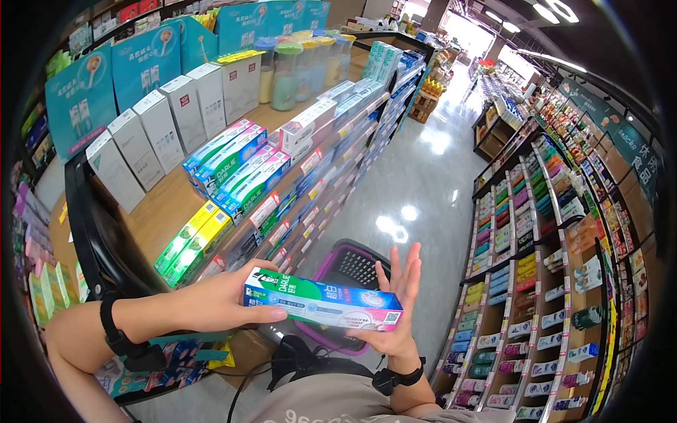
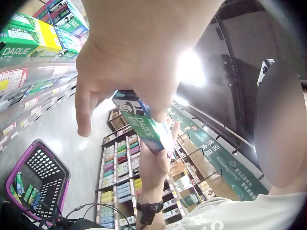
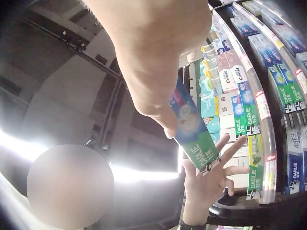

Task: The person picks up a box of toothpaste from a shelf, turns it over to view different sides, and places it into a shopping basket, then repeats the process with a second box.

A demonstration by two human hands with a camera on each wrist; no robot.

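Observation:
Both hands hold a long blue, green and white DARLIE toothpaste box (image 1: 321, 299) between them, in front of the body. My left hand (image 1: 226, 299) has its left end, thumb along the front face; in the right wrist view other fingers of the left hand (image 3: 206, 184) spread out straight. At the right end is my right hand (image 1: 398, 317), its fingers pointing up beyond the box. In the right wrist view the thumb of the right hand (image 3: 158, 96) lies against the box (image 3: 194, 129). The left wrist view shows the box's green end (image 2: 141, 124) under the left thumb.
On the left, a shelf top (image 1: 169, 201) bears DARLIE boxes (image 1: 229, 166), white cartons (image 1: 182, 113) and lidded cups (image 1: 288, 74). A purple-rimmed black basket (image 2: 45, 167) with several boxes inside stands on the floor. Shelves of bottles and packs (image 1: 522, 282) line the aisle's right side.

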